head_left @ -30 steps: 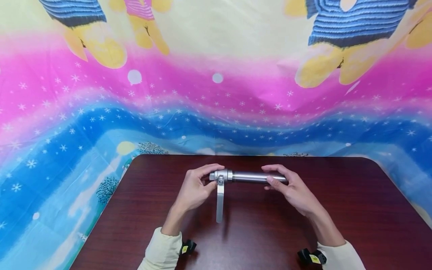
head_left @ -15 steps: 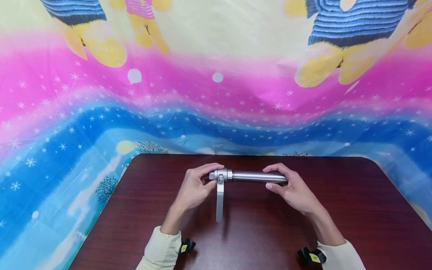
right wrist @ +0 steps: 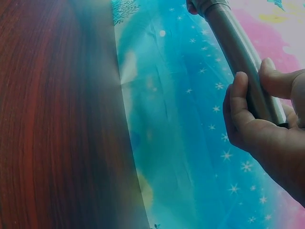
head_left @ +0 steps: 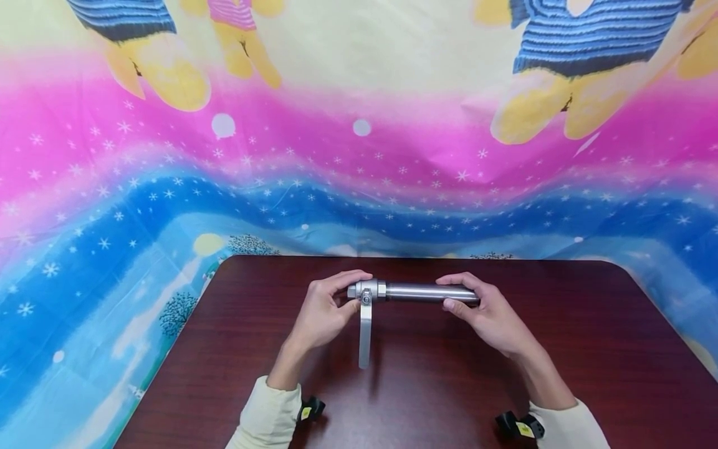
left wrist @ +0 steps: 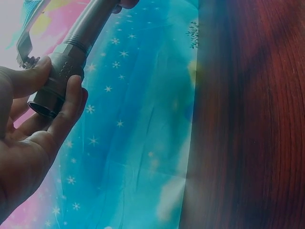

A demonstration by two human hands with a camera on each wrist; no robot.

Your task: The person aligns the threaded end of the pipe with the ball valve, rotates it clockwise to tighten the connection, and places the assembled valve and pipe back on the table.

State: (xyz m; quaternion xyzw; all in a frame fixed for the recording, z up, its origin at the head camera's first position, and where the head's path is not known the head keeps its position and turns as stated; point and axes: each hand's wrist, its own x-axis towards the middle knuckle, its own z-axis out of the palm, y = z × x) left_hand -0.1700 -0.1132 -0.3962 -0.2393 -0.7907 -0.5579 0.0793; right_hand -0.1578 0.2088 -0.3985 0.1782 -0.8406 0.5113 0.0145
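Observation:
A steel ball valve (head_left: 368,289) is joined at its right end to a straight metal pipe (head_left: 415,292), which lies level across the head view. The valve's flat lever handle (head_left: 366,337) points down toward the person. My left hand (head_left: 325,315) pinches the valve body between thumb and fingers; in the left wrist view the valve's open threaded end (left wrist: 44,106) sits among the fingers. Around the pipe's far right part, my right hand (head_left: 488,315) has its thumb below and fingers above. Thread shows on the pipe (left wrist: 78,40) where it meets the valve.
The dark red wooden table (head_left: 437,374) lies under both hands. Behind it hangs a printed cloth (head_left: 359,174) with snowflakes and bears. Black wrist devices (head_left: 518,426) with yellow labels sit by the pale sleeves (head_left: 269,411).
My right thumb has slid from the pipe's front down to its lower edge, and the right fingers have shifted slightly round the pipe. The left hand and valve stay in place.

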